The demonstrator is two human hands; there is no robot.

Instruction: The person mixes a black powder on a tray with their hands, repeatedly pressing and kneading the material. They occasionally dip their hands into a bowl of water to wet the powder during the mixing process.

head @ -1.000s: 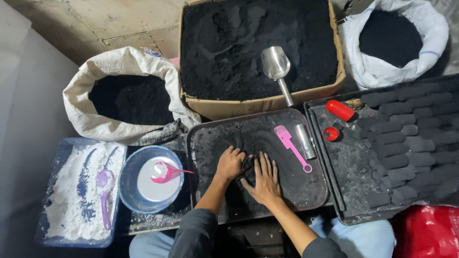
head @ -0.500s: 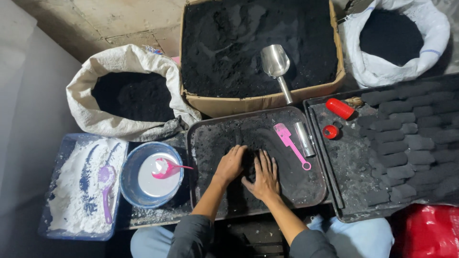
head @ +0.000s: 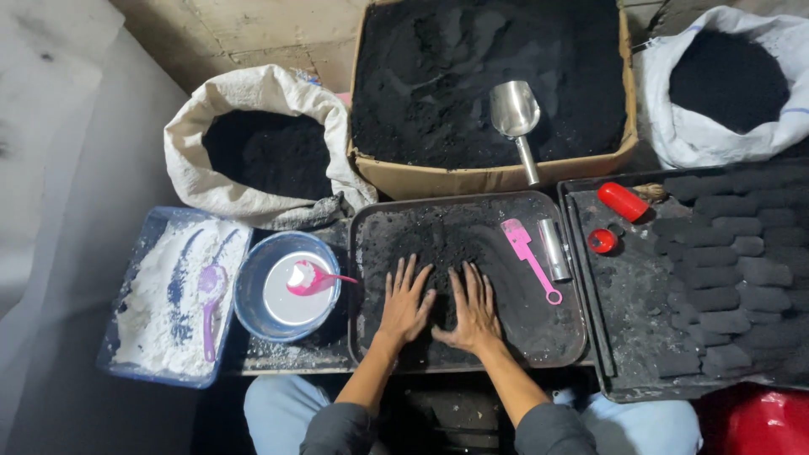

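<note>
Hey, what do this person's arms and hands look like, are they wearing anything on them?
Both hands, left hand and right hand, are bare, with no gloves, rings or watch visible. The forearms are bare too. Dark grey sleeves are pushed up to about the elbows.

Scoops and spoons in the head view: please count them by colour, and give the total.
Pink: 2, a flat scoop on the dark tray and a spoon in the blue bowl
Purple: 1, a spoon in the white powder
Silver metal: 1, a scoop in the cardboard box
Total: 4
</note>
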